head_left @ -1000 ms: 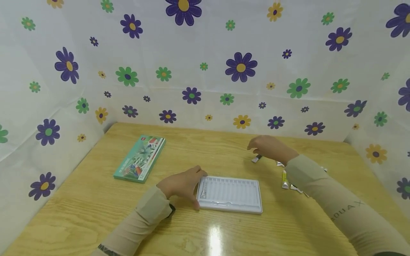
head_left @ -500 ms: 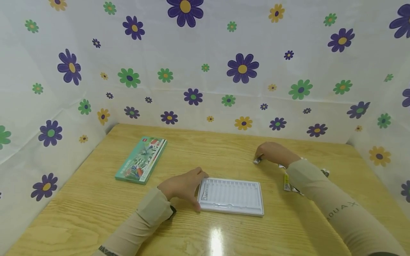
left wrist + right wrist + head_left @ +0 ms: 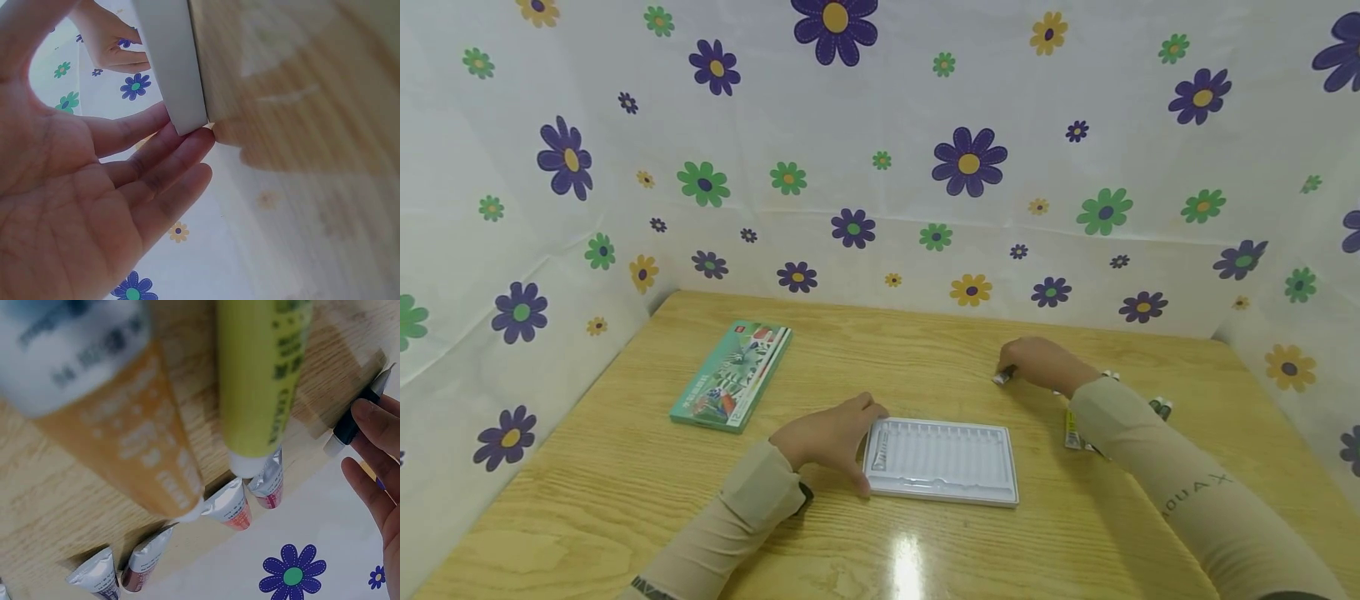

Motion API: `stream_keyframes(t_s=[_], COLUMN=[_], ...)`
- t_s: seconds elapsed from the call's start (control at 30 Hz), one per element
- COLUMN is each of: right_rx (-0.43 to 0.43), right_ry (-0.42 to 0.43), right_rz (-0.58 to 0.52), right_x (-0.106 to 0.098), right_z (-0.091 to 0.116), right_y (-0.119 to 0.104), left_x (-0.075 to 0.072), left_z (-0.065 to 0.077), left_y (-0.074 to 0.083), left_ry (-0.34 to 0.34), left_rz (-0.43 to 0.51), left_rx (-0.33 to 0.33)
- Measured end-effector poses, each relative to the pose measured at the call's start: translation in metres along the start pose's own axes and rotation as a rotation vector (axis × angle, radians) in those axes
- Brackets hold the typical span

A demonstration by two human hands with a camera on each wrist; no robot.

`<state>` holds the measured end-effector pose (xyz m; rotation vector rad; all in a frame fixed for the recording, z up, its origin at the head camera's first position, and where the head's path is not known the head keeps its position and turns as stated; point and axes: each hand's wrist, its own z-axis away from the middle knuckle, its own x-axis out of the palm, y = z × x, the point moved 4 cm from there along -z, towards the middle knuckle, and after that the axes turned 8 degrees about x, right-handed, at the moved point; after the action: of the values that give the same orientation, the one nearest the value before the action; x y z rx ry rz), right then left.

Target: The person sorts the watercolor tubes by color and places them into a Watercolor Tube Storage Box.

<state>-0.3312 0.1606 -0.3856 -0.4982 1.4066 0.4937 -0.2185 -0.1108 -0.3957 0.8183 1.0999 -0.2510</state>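
Note:
A white slotted paint tray [image 3: 943, 462] lies on the wooden table. My left hand [image 3: 829, 437] holds its left side, thumb at the near corner and fingers at the far one. Up close in the left wrist view, the fingers [image 3: 178, 169] touch the tray's corner. One silvery paint tube [image 3: 882, 448] rests in the leftmost slot. Farther back and to the right, my right hand [image 3: 1036, 361] pinches a small dark-banded paint tube [image 3: 349, 422] between thumb and fingers, low over the table. Its silver end points out from the hand.
Several loose paint tubes lie under and beside the right forearm, among them a yellow one [image 3: 1072, 429], an orange one [image 3: 131, 431] and a red one [image 3: 231, 509]. A green paint box [image 3: 732, 377] lies at the left. Flowered cloth [image 3: 880, 183] surrounds the table.
My right hand has lowered and moved slightly right, and has taken hold of the dark paint tube. The left hand stays on the tray. The head view has shifted slightly.

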Motion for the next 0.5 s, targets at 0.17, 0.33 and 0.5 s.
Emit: stream_keyframes(t_s=[0.17, 0.33, 0.5], right_rx=[-0.007, -0.016, -0.016], right_ry=[0.022, 0.053, 0.05], right_rz=[0.023, 0.054, 0.059], right_x=[0.0007, -0.0006, 0.0], right_z=[0.0014, 0.0016, 0.0001], right_y=[-0.0011, -0.0028, -0.002], left_x=[0.0002, -0.0004, -0.0003], left_z=[0.0001, 0.0004, 0.0006], left_y=[0.0006, 0.0011, 0.0013], left_ry=[-0.006, -0.005, -0.003], left_rz=[0.005, 0.01, 0.006], left_rx=[0.002, -0.001, 0.006])
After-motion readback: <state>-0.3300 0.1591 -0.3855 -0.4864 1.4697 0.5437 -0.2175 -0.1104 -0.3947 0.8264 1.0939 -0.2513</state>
